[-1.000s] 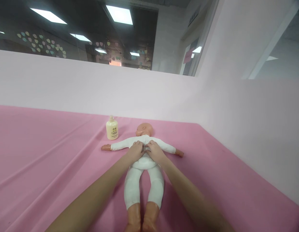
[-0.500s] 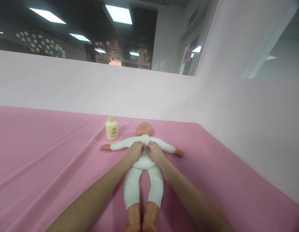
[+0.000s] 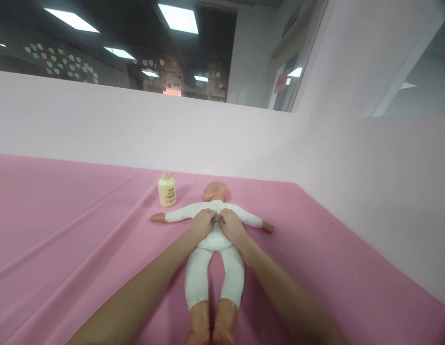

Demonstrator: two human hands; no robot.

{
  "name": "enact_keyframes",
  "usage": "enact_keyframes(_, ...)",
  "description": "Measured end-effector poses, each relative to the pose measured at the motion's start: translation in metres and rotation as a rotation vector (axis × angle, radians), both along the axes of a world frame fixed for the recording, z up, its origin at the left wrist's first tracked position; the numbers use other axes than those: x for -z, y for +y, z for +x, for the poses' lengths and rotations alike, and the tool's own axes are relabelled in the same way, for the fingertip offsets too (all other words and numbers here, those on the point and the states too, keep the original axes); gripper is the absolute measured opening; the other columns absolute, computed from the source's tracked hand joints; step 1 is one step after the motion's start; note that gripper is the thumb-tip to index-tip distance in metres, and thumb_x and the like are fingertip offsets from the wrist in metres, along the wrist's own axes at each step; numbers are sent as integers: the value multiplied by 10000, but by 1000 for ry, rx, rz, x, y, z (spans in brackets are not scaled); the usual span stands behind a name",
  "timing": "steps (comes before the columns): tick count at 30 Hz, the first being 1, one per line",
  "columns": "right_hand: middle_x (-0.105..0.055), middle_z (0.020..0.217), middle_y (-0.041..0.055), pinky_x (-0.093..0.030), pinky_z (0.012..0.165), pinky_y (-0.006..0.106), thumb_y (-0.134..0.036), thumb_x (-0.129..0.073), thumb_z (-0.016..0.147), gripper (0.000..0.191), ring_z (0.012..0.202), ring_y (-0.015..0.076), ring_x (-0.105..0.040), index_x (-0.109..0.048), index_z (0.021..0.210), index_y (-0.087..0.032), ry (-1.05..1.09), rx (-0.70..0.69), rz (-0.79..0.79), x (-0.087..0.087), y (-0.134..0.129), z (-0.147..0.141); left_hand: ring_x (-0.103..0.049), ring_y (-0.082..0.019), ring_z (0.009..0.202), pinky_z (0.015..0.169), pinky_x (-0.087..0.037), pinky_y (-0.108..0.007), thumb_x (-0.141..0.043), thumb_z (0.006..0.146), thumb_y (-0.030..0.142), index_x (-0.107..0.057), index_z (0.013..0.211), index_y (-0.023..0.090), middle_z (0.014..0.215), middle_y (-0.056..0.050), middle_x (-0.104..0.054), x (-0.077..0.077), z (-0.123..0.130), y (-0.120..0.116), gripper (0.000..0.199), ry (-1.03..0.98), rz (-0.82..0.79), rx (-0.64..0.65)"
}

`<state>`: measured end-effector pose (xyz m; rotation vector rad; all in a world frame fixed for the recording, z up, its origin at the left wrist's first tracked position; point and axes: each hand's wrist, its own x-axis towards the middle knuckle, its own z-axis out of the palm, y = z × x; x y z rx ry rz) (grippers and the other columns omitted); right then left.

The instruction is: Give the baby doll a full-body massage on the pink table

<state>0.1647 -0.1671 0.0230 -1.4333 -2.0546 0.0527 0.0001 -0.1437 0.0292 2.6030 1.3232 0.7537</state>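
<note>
A baby doll (image 3: 217, 237) with a white cloth body lies on its back, arms stretched sideways and head turned left. My left hand (image 3: 203, 224) rests palm down on the left side of its chest. On the right side lies my right hand (image 3: 230, 225), its fingertips close to those of the left. Both hands have slightly bent fingers lying on the cloth and grip nothing that I can see. The thumbs come near each other over the middle of the chest; the palms' undersides are hidden.
A pale yellow lotion bottle (image 3: 167, 191) stands beyond the doll's left-side arm. Pink cloth (image 3: 82, 230) with folds covers the table. A white wall (image 3: 136, 129) with a window (image 3: 193, 52) rises behind, and another wall (image 3: 380, 191) borders the right.
The camera view has shifted very slightly. Both hands stay on the doll's chest, and the doll and the bottle have not visibly moved.
</note>
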Motion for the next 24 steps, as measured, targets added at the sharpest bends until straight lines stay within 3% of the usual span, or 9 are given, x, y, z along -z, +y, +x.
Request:
enact_keyframes(6,-670,953,70,-441,902,326,-158,-461,974,203,937,197,-583,-656,922,-169,-5,-21,0,0,1,1,-602,-237,918,861,-456,-377,-380,979,224,-607,863,174,923,-99,-657,6,0,5,260,-4,19,-9)
enact_keyframes(11,-695,1040,104,-454,944,331,-94,-352,980,337,999,200,-609,-680,1031,-153,38,-58,-20,3,6,4,-617,-236,945,886,-467,-386,-340,992,205,-633,914,167,948,-104,-670,11,0,8,305,-36,19,-11)
enact_keyframes(18,-641,1086,98,-474,964,335,-93,-530,906,239,1015,192,-598,-681,1085,-142,154,-25,-41,7,9,4,-583,-227,999,916,-488,-383,-482,914,153,-615,965,165,1036,-98,-610,18,0,11,143,-159,46,-23)
enact_keyframes(24,-629,1022,90,-466,947,337,-176,-589,919,166,1000,203,-591,-725,1013,-165,97,-28,-67,2,7,3,-570,-225,1004,936,-486,-385,-529,864,112,-647,963,159,1074,-103,-582,18,0,12,161,-156,42,9)
